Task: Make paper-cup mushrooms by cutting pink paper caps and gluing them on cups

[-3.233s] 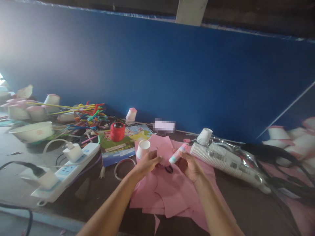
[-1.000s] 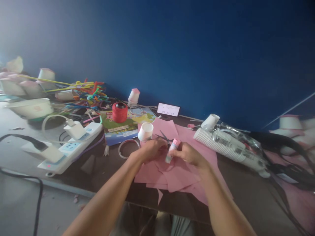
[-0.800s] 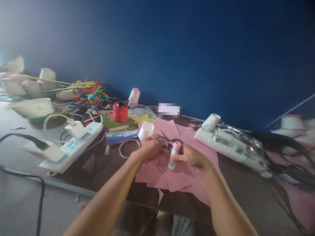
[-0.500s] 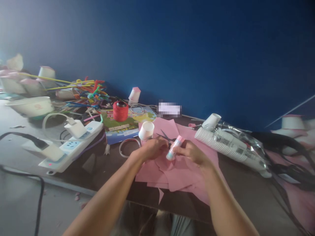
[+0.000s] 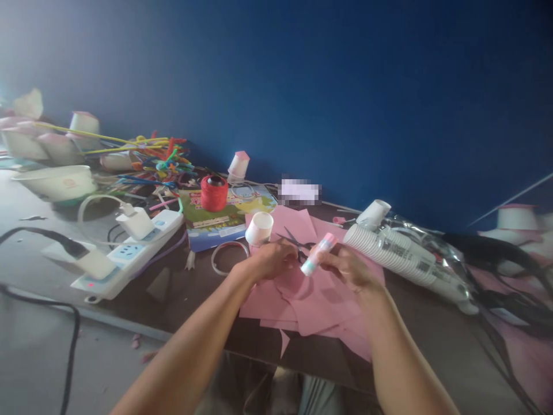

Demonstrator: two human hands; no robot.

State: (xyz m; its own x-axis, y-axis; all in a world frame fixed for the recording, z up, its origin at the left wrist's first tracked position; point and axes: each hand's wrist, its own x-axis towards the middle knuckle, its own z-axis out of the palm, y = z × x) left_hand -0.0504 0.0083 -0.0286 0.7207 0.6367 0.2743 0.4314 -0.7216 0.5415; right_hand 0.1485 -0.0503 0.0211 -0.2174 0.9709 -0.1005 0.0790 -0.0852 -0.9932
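Note:
A glue stick [image 5: 318, 254] with a pink end and pale blue-green body is gripped in my right hand [image 5: 343, 265], tilted over the pink sheets. My left hand [image 5: 279, 259] is closed, its fingertips pinching a small piece of pink paper [image 5: 294, 284] with a rounded edge; part of it blends into the paper below. Just behind that hand stands a white paper cup [image 5: 260, 227], mouth upward. Scissors [image 5: 295, 237] with dark blades lie between my hands, partly hidden. Under everything spread several sheets of pink paper [image 5: 319, 314].
Left of my arm lie a white power strip [image 5: 129, 253], a tape ring [image 5: 216, 265] and a spool of red thread [image 5: 214, 194] on a colourful booklet [image 5: 201, 230]. Pipe cleaners [image 5: 166, 155] pile behind. At right rests a stack of paper cups [image 5: 389, 253] in plastic wrap.
My right hand has drawn the glue stick a little up and to the right, away from my left hand. The left hand has stayed nearly in place. The view has shifted slightly.

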